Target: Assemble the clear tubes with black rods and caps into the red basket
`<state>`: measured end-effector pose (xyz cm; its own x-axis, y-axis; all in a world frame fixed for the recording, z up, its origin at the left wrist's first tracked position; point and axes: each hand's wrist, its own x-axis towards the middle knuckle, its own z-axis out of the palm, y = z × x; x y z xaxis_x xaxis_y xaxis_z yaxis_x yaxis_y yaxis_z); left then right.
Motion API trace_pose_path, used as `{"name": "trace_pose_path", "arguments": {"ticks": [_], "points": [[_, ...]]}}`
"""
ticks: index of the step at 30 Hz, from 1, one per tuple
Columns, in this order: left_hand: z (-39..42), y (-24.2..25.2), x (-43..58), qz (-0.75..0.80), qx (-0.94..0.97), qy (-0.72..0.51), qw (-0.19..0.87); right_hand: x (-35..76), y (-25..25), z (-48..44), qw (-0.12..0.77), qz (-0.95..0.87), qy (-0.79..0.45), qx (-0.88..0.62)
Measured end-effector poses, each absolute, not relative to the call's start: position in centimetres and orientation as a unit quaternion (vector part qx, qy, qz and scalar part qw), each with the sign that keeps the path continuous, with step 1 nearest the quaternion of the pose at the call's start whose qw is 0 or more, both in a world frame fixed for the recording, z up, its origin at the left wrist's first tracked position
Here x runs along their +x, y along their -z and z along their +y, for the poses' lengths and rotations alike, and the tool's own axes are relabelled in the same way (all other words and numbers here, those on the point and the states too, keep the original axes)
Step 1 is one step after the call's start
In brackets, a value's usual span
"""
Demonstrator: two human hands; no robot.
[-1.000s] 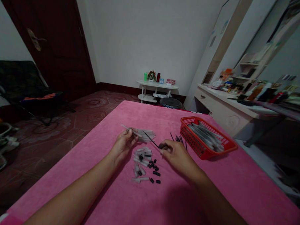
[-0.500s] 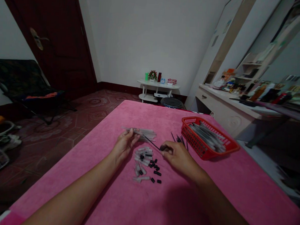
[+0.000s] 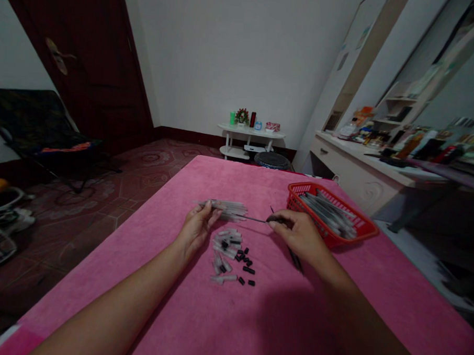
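Observation:
My left hand (image 3: 199, 225) is closed, thumb and fingers pinching what looks like a clear pen barrel, mostly hidden by the fingers. From it a thin dark pen refill (image 3: 251, 218) runs nearly level to my right hand (image 3: 300, 233), whose fingertips are closed on its other end. Behind the left fingers lies a bundle of clear tubes (image 3: 235, 206). Nearer to me are a pile of short translucent pen caps (image 3: 227, 240) and several small black plugs (image 3: 248, 270). More thin black refills (image 3: 295, 259) lie partly under the right hand.
A red plastic basket (image 3: 334, 190) holding many grey pens (image 3: 329, 215) stands to the right of my right hand. Everything lies on a pink cloth (image 3: 168, 310) over the table. Beyond are a low white stand (image 3: 239, 129), a dressing table (image 3: 358, 172) and a folding chair (image 3: 39, 122).
My right hand has moved right and slightly away from me, covering part of the loose refills. The refill between the hands now lies flatter. My left hand stays almost in place.

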<state>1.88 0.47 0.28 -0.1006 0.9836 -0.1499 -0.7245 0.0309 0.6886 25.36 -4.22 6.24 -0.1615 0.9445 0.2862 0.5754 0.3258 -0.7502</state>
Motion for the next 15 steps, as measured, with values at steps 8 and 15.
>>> {"name": "trace_pose_path", "arguments": {"ticks": [8,15], "points": [[0.22,-0.49,2.12,0.319,0.179,-0.659,0.657,24.88,-6.02,-4.31,0.4,-0.717,-0.233,-0.522],[0.28,-0.14,2.09,0.313,0.189,-0.66,0.657,25.07,-5.98,-4.37,0.401,-0.717,-0.227,-0.523]]}}
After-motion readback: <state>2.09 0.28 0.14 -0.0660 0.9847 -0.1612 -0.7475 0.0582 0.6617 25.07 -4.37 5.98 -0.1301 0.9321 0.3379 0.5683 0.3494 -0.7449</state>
